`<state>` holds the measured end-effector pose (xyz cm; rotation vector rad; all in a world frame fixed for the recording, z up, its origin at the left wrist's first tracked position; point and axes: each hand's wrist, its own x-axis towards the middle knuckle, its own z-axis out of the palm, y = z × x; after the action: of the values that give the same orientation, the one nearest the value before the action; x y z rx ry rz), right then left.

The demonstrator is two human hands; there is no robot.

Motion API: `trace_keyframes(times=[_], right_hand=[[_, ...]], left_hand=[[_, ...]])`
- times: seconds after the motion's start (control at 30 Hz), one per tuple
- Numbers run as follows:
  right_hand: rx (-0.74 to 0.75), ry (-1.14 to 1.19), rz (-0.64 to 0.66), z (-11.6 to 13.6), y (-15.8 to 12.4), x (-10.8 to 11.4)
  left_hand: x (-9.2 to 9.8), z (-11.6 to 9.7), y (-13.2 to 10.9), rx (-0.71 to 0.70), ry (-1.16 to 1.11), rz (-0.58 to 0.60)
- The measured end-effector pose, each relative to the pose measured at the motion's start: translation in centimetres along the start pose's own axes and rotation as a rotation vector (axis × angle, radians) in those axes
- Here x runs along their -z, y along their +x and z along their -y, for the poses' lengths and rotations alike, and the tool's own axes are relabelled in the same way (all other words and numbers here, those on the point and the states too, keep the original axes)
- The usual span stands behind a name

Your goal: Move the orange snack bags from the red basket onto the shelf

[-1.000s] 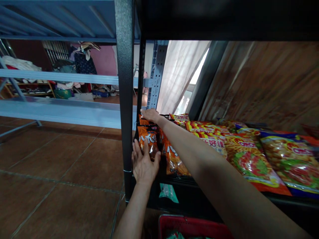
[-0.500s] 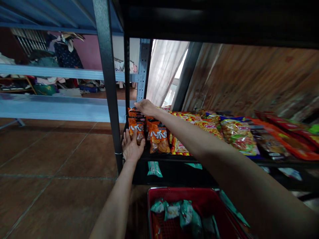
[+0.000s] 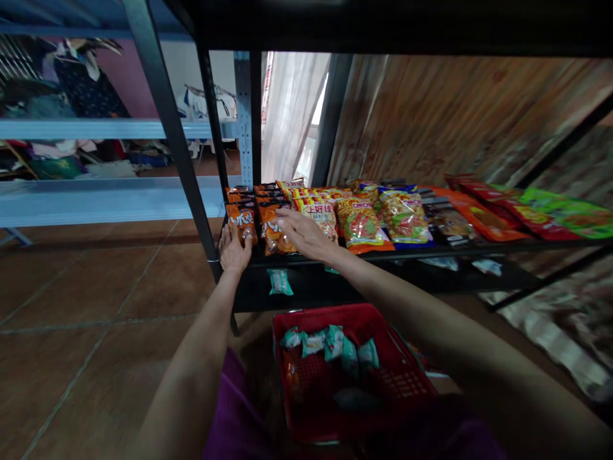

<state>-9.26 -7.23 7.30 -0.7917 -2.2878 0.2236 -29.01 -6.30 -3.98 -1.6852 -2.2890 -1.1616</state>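
Observation:
My left hand [image 3: 234, 248] lies with spread fingers against the front of an orange snack bag [image 3: 243, 220] at the shelf's left end. Fingers outstretched, my right hand [image 3: 302, 231] rests at a second orange snack bag [image 3: 276, 241] beside it and hides part of its front. More orange bags stand in rows behind these two. Just right of my right hand is a yellow-and-red snack bag [image 3: 320, 214], partly covered by my wrist. Neither hand is closed round a bag.
Further right on the shelf lie noodle-style snack bags [image 3: 363, 225], brown packs [image 3: 447, 220] and green bags [image 3: 565, 207]. A small teal packet [image 3: 279, 282] lies on the lower shelf [image 3: 311, 291]. Below stands a red basket [image 3: 330, 314] holding several teal packets. A black post [image 3: 167, 121] rises at left.
My right hand has come forward from the back of the orange bags to the front of the second one. My left hand stays at the left bag. The view has shifted, showing more basket.

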Motion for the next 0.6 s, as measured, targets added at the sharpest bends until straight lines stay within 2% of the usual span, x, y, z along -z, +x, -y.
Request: trace_keyframes(times=[0.13,0.27,0.47,0.6], right_hand=[[-0.094,0.060,-0.057,-0.4,-5.9,0.7],[-0.210,0.063,0.007,-1.7,-11.7,-1.0],[-0.357,0.103,0.219,-3.3,-18.9,-4.5],[-0.584,0.035,0.501,-3.8,-22.1,-7.0]], left_hand=[[0.4,0.1,-0.1,-0.005,0.005,0.024],[0.6,-0.1,0.0,0.009,0.003,0.028],[0.8,-0.2,0.0,-0.008,-0.041,0.041],[0.5,0.2,0.0,-0.048,-0.061,0.010]])
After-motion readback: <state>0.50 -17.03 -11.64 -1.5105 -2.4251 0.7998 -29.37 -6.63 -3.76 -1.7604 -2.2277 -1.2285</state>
